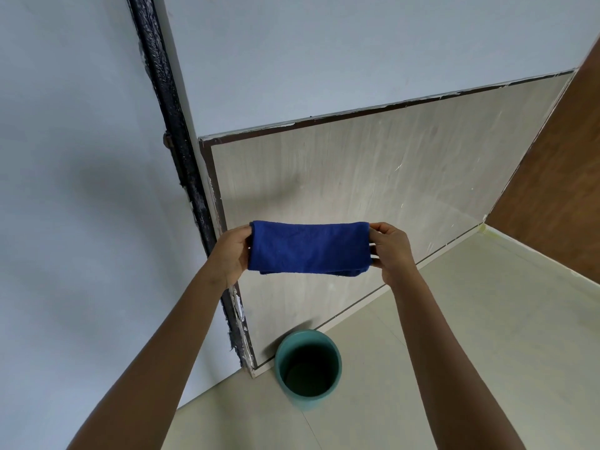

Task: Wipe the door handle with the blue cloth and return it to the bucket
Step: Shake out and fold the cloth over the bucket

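A folded blue cloth (308, 247) is stretched flat between both hands at mid-frame. My left hand (232, 251) grips its left end and my right hand (391, 250) pinches its right end. Below them, on the floor against the wall, stands a teal bucket (283, 349), upright, with nothing visible inside. No door handle is in view.
A black door frame strip (177, 134) runs down the left wall. A beige tiled wall panel (373, 177) is behind the cloth. A brown wooden surface (558, 177) is at the right. Pale floor tiles (454, 319) spread to the right of the bucket.
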